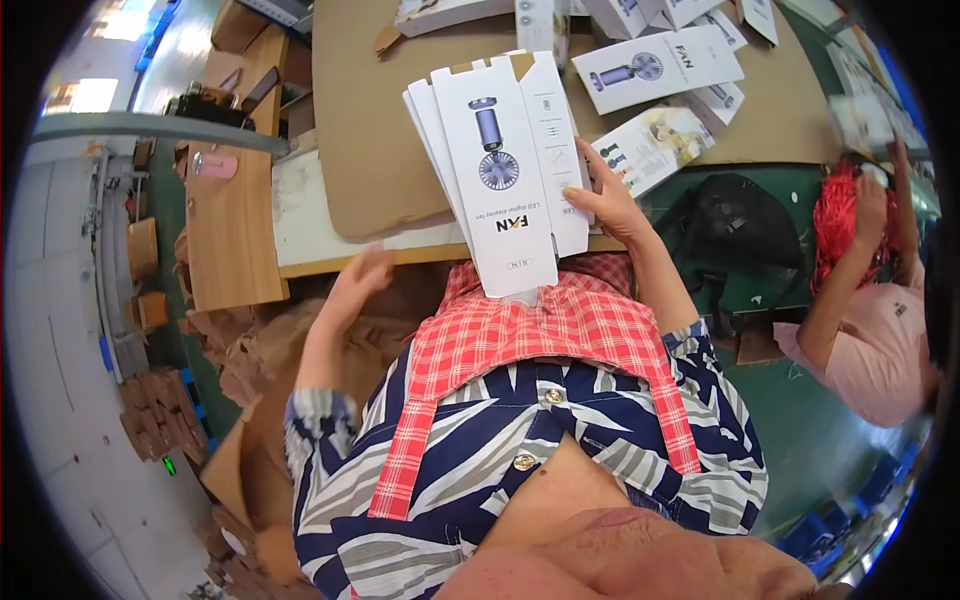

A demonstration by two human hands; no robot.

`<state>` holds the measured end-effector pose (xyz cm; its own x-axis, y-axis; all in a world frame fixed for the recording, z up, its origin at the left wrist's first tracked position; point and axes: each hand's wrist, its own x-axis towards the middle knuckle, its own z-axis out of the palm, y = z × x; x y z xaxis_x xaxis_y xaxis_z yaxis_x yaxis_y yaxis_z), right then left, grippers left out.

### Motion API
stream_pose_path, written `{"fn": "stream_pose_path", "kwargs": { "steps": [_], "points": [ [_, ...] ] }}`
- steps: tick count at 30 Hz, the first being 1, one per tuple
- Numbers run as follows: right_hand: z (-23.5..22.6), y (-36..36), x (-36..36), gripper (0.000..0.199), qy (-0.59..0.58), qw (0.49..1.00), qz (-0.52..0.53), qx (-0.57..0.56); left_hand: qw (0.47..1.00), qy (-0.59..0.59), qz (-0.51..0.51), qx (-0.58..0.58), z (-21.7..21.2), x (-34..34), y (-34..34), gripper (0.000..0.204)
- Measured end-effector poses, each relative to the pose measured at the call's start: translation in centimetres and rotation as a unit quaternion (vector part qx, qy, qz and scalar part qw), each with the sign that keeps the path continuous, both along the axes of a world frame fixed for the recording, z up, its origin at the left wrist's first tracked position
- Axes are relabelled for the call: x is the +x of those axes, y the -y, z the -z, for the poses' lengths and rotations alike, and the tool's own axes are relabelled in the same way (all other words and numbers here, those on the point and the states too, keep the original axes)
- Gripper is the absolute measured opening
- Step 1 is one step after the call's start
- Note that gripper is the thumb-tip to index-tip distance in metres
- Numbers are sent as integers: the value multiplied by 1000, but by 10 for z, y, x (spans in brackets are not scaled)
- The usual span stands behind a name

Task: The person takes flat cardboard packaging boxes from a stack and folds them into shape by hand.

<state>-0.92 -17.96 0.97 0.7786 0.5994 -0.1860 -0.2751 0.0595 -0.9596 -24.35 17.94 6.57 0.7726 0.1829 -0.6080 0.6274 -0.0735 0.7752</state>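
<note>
Landmark: a stack of flat, unfolded white cartons (510, 170), each printed with a picture of a small hand fan, lying at the near edge of the surface (300, 215) and jutting past that edge toward the person.
Right hand: the right hand (605, 200) rests on the right edge of the stack, its fingers (585, 160) spread narrow and pressed flat on the top carton, thumb at the carton's lower right side; it holds the stack down rather than gripping around it.
Left hand: the left hand (360, 275) hangs below and to the left of the stack, just off the surface's near edge, blurred; its fingers look loosely curled and hold nothing, well apart from the cartons.
Stack position: the cartons lie fanned slightly, the top one tilted with its lower end over the person's lap, above the red checked apron (540, 330).
Under the stack: a big brown cardboard sheet (370, 130) covers the surface beneath the stack's upper half.
Right of the stack: a folded colour leaflet (655, 145) lies just beside the right hand; further up and right lie more flat white fan cartons (655, 68).
Far right of the stack: another person in a pink shirt (880, 350) handles a red mesh bundle (835, 225), well apart from the stack.
Left of the stack: a wooden bench (230, 230) with a pink item (215, 165) on it; lower down, crumpled brown paper (260, 350).
</note>
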Motion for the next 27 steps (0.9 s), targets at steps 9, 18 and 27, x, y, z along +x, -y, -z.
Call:
{"fn": "stream_pose_path", "kwargs": {
  "steps": [9, 18, 27],
  "points": [
    [-4, 32, 19, 94, 19, 1000, 4, -3, 952, 157, -64, -254, 19, 222, 134, 62],
    [-29, 100, 89, 79, 8, 985, 173, -28, 949, 233, 30, -209, 20, 339, 222, 74],
    [10, 68, 0, 84, 58, 992, 66, -89, 929, 360, 76, 31, 36, 225, 164, 86]
  ]
}}
